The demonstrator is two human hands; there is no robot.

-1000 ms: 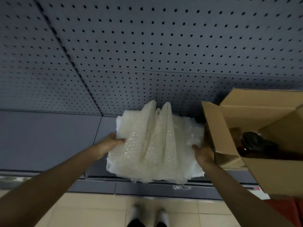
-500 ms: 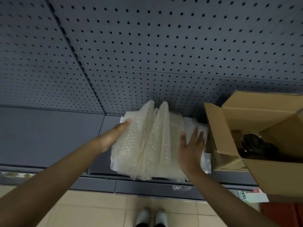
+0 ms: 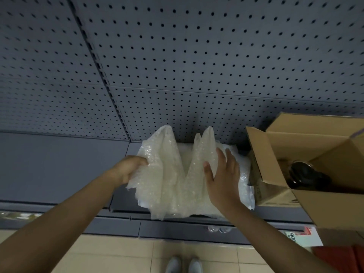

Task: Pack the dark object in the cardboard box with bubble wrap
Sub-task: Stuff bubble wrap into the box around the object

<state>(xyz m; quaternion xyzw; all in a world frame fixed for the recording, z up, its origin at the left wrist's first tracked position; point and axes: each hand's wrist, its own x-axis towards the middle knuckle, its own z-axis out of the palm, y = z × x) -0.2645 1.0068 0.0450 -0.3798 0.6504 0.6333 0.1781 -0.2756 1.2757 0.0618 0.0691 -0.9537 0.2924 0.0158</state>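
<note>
Translucent white bubble wrap (image 3: 177,174), crumpled into two upright peaks, is pinched at its left edge by the left hand (image 3: 128,170), whose fingers are curled shut on the sheet. The right hand (image 3: 222,180) is laid open and flat against the right peak, fingers spread, nothing clasped in it. The wrap is piled on a dark grey metal shelf (image 3: 59,164), close to the shelf's front edge, with its lower fringe hanging just over that edge.

Just beside the pile, to the right, a brown cardboard box (image 3: 325,209) is seen with its flaps raised; its near left flap (image 3: 258,154) stands between the right hand and the box's opening. A dark, rounded, glossy object (image 3: 303,174) lies inside the box, low against the near wall, well to the right of both hands and apart from the wrap. Whether the box rests on the shelf cannot be told.

Behind the wrap a grey perforated back panel (image 3: 197,66) rises, closing off the rear. The left part of the shelf is bare. Below the front edge, beige floor tiles (image 3: 128,257) and two pale shoe tips (image 3: 183,265) are shown, along with a white price label (image 3: 299,238) and something red (image 3: 342,259) at the lower right.
</note>
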